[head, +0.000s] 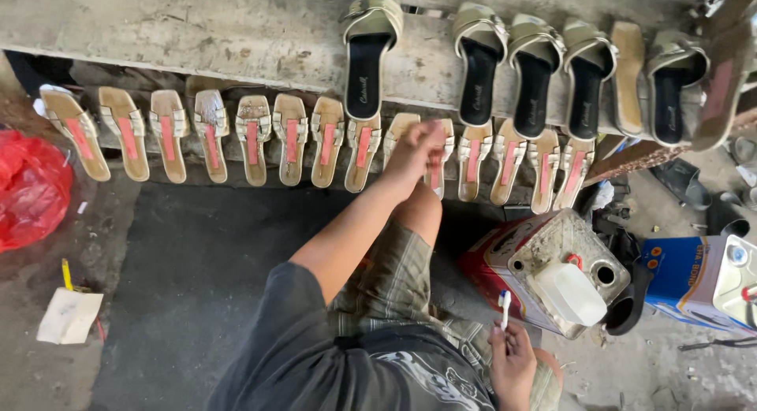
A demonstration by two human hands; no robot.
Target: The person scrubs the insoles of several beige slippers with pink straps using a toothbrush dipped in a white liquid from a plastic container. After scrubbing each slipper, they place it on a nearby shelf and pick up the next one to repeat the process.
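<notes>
My left hand (414, 149) reaches forward to a row of gold sandals with pink insole strips (292, 147) that lean against a worn wooden plank (197, 33). Its fingers close on one gold sandal (446, 147) near the middle of the row. My right hand (512, 364) stays low beside my knee and grips a white toothbrush (505, 304), bristles pointing up. On top of the plank lie several gold sandals with black insoles (367, 72).
A dirty square metal can (544, 249) with a white plastic cup (572, 294) on it stands to my right, and a blue can (698, 281) beyond it. A red plastic bag (31, 189) sits at the left. Folded paper (69, 316) lies on the floor beside a dark mat (205, 277).
</notes>
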